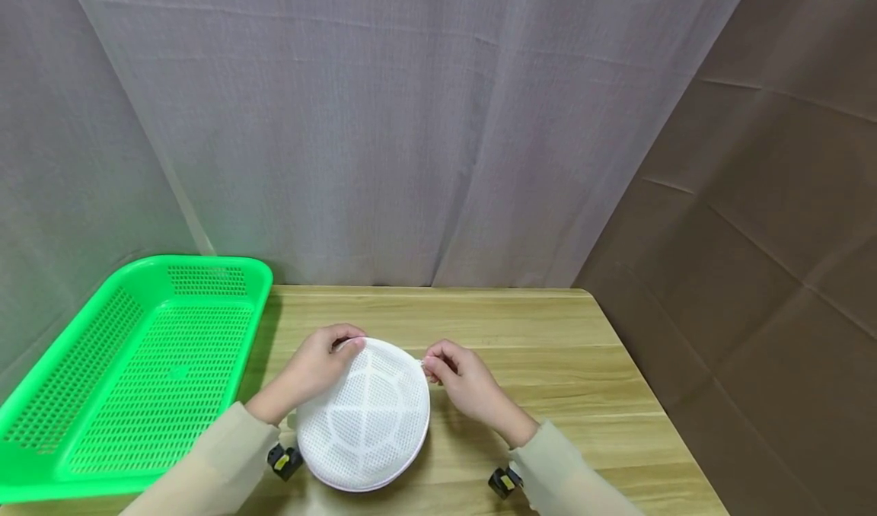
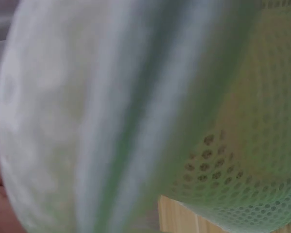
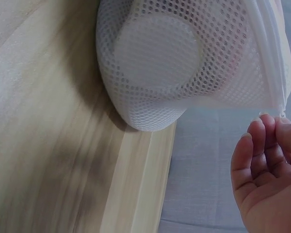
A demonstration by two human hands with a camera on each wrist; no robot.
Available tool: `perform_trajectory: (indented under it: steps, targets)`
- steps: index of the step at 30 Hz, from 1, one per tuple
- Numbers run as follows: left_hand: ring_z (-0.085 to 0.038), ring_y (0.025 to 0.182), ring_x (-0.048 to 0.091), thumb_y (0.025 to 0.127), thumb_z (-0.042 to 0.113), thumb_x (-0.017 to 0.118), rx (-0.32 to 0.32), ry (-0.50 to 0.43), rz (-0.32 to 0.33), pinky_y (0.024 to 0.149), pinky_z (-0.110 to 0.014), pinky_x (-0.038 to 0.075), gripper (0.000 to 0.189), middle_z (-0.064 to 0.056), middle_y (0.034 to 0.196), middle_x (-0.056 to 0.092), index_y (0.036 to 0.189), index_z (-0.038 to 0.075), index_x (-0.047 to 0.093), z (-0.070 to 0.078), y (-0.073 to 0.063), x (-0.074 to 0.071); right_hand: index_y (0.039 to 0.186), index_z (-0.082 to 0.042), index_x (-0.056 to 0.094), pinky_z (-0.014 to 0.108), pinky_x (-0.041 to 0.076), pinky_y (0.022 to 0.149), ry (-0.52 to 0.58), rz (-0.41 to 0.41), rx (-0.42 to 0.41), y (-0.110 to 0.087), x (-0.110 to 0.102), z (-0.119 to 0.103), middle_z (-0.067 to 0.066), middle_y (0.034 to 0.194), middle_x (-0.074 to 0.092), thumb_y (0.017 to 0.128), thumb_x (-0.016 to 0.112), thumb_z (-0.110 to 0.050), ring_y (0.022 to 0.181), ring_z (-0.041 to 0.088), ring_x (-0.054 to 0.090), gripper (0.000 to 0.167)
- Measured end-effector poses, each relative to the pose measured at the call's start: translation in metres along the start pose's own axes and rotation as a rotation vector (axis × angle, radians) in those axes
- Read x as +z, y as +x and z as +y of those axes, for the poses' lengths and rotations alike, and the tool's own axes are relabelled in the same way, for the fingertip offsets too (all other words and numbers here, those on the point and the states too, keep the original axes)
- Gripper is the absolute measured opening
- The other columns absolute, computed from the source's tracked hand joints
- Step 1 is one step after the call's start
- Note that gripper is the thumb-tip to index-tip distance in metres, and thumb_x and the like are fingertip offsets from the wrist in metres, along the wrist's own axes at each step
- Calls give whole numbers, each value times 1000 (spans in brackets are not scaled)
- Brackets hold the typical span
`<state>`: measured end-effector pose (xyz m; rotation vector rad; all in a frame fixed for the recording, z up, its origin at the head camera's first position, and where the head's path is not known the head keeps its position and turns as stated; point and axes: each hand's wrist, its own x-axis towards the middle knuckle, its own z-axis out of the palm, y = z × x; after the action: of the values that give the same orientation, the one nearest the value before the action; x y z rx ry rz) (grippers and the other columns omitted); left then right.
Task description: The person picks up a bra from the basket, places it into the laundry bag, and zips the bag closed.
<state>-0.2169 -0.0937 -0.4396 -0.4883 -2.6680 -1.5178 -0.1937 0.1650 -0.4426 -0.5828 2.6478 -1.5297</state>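
Note:
A round white mesh laundry bag (image 1: 366,417) stands on the wooden table in front of me, its ribbed circular face up. My left hand (image 1: 323,365) grips its upper-left rim, thumb on the face. At the upper-right rim my right hand (image 1: 466,379) pinches the small zipper pull between thumb and forefinger. The right wrist view shows the zipper (image 3: 267,53) running along the edge down to those fingertips. Through the mesh a pale round shape (image 3: 157,51) shows faintly; I cannot tell what it is. Blurred mesh fills most of the left wrist view.
A large green plastic basket (image 1: 263,295) with slotted walls sits at the left of the table (image 1: 548,333). Grey curtain (image 1: 342,120) hangs behind the table's far edge, and a brown cloth wall (image 1: 754,272) stands along the right. Black wrist cameras hang under both sleeves.

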Motion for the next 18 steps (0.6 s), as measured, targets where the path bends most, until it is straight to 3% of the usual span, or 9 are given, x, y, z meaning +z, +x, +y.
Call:
perform_trajectory:
  steps: [8, 18]
  targets:
    - [-16, 90, 60, 96, 13, 60, -21, -8, 1, 82, -39, 48, 11, -1, 96, 69, 99, 9, 70, -1, 0, -1, 91, 0, 61, 25, 47, 63, 7, 3, 2, -9, -6, -33, 23, 82, 60, 98, 54, -4, 77, 38, 58, 10]
    - [-22, 95, 61, 97, 11, 59, -7, -27, 29, 85, -41, 48, 15, -7, 99, 69, 103, 3, 69, 0, 0, -5, 93, 3, 58, 37, 52, 69, 6, -19, -1, -12, -9, -34, 22, 83, 60, 99, 51, -5, 77, 33, 59, 13]
